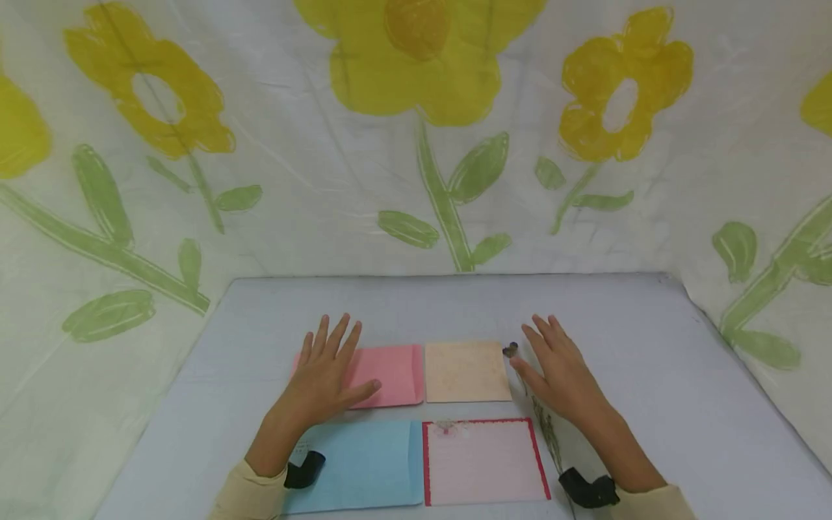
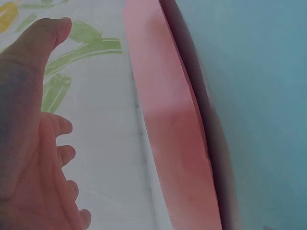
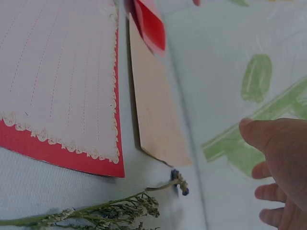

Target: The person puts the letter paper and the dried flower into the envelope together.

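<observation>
On the white table point(image 1: 455, 303), left side: pink paper envelope point(image 1: 390, 375) beyond blue paper envelope point(image 1: 364, 458).
Left hand point(image 1: 320, 384): spread over the pink paper envelope, empty; contact unclear.
Right hand point(image 1: 567, 377): spread beside a dried greenish flower sprig point(image 3: 117, 209), empty.
Envelopes: probably light, bendable; take by edges.
Sprig: likely brittle; pinch the stem.

Head view: left hand point(image 1: 321, 384) covers the left part of pink envelope point(image 1: 390, 375). Left forearm point(image 1: 276, 437) and left sleeve point(image 1: 249, 495) mask the left side of blue envelope point(image 1: 364, 462). Dried sprig point(image 1: 547, 430): stem partly behind black wrist camera point(image 1: 589, 490), end lost at bottom edge. Motif on bordered sheet point(image 1: 484, 466) too small to read. Left wrist view: hand clipped at left; blue envelope at right. Right wrist view: right hand point(image 3: 288, 165) clipped at right.
</observation>
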Motion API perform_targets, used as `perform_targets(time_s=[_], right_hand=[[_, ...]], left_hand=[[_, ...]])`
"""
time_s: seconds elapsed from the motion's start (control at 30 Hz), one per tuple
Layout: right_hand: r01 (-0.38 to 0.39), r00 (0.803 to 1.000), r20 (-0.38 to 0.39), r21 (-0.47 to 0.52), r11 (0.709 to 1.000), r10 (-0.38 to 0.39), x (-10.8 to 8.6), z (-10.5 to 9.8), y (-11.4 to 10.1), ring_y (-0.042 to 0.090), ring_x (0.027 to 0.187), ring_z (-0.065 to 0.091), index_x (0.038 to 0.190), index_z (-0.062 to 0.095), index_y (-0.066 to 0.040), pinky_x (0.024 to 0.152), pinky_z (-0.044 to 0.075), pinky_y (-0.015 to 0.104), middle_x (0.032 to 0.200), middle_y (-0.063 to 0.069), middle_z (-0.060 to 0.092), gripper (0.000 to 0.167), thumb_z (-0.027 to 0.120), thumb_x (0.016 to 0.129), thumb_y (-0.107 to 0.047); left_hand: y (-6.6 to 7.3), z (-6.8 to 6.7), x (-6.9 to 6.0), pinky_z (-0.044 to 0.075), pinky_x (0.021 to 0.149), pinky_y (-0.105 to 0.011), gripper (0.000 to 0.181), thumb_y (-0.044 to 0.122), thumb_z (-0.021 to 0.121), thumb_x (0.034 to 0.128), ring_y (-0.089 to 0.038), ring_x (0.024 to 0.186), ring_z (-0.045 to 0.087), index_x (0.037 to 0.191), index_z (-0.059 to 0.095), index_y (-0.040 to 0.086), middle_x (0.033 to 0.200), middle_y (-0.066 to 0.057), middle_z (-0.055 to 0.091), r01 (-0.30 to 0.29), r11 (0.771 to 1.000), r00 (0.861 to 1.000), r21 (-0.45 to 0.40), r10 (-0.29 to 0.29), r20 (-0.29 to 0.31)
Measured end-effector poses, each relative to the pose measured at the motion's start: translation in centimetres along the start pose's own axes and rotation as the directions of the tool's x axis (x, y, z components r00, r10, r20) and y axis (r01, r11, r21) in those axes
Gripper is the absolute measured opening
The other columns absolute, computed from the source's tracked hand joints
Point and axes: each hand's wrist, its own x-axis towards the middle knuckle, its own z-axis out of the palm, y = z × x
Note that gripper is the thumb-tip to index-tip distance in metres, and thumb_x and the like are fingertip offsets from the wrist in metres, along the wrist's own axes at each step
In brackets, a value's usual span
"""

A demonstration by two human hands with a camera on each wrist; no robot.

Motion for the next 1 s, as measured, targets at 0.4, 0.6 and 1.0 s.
perform_targets(time_s=[0.4,0.6,1.0], right_hand=[[0.013,1.0,-0.01,0.034,0.999,-0.012,0.3,0.3,-0.2,0.05,0.143,0.024,0.14,0.051,0.008,0.11,0.026,0.067,0.15,0.03,0.04,0.059,0.069,0.096,-0.028],[0.022,1.0,0.003,0.055,0.998,-0.022,0.5,0.6,-0.3,0.049,0.142,0.027,0.141,0.051,0.006,0.109,0.028,0.067,0.148,0.029,0.043,0.058,0.069,0.096,-0.027],[0.024,0.991,0.13,0.062,0.998,-0.031,2.3,1.8,-0.6,0.049,0.138,0.035,0.137,0.054,0.006,0.105,0.036,0.065,0.137,0.026,0.054,0.059,0.076,0.09,-0.022]], left_hand=[[-0.1,-0.1,0.1,0.009,0.114,-0.068,0.098,0.062,0.062,0.0886,-0.049,0.148,0.006,0.158,0.027,0.002,0.163,-0.02,0.019,-0.013,1.0,1.0,0.007,0.013,-0.006],[-0.2,0.1,0.0,0.009,0.114,-0.068,0.099,0.063,0.063,0.088,-0.049,0.148,0.006,0.157,0.027,0.002,0.163,-0.021,0.02,-0.023,1.0,1.0,-0.007,0.023,0.001],[-0.5,0.9,0.5,0.016,0.113,-0.068,0.106,0.063,0.074,0.0789,-0.049,0.147,0.015,0.154,0.034,0.0,0.159,-0.022,0.029,-0.069,0.994,0.993,-0.079,0.076,0.087]])
